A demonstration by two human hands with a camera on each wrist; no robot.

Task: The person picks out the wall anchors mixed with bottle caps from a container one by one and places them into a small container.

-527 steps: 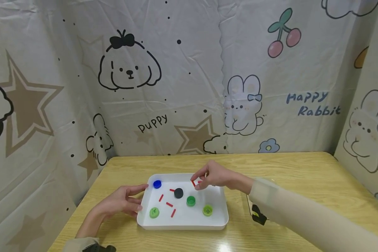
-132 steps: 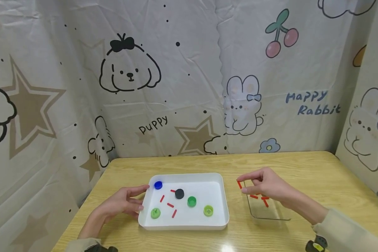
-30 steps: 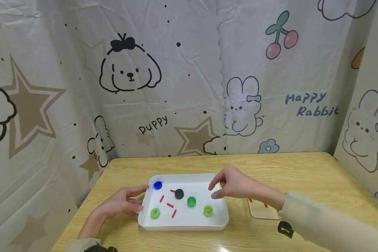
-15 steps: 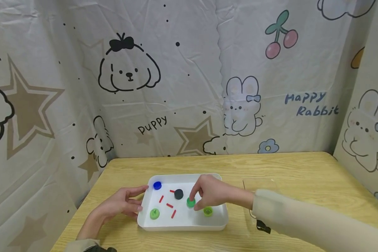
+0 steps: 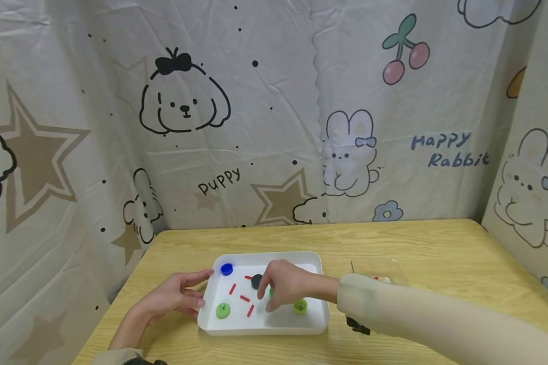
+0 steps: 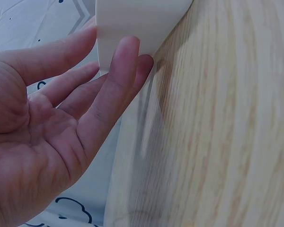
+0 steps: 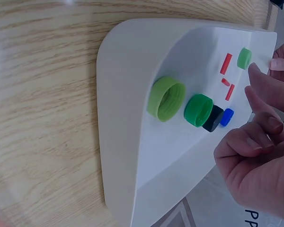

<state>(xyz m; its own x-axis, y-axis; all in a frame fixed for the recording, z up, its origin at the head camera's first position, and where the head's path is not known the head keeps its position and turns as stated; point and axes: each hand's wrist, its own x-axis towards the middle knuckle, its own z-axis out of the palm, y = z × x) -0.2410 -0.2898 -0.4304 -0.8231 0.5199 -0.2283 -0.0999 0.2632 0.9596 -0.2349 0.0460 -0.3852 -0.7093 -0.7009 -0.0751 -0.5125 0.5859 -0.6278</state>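
A white tray (image 5: 265,332) holds several bottle caps and red sticks. My left hand (image 5: 178,294) rests against its left side, with rather straight fingers touching the tray wall (image 6: 132,23) in the left wrist view. Over the tray's middle hangs my right hand (image 5: 287,284), thumb and forefinger apart, nothing between them. Just left of and below those fingertips lies a red stick (image 5: 250,310); another red stick (image 5: 244,298) is close by. Nearby sits a black cap (image 5: 256,282). My right hand mostly hides the green cap (image 5: 271,292), which shows fully as a green cap (image 7: 199,110) in the right wrist view.
Also in the tray are a blue cap (image 5: 227,269), a light green cap (image 5: 223,311) and a yellow-green cap (image 5: 300,306). Right of the tray stands a clear box (image 5: 397,271), partly behind my right sleeve (image 5: 392,299). A patterned cloth (image 5: 274,126) hangs behind the table (image 5: 438,243).
Earlier my right hand pinched a red stick in the tray, then one at the clear box, where several lie. Empty-fingered, it has since moved left over the tray. My left hand has stayed.
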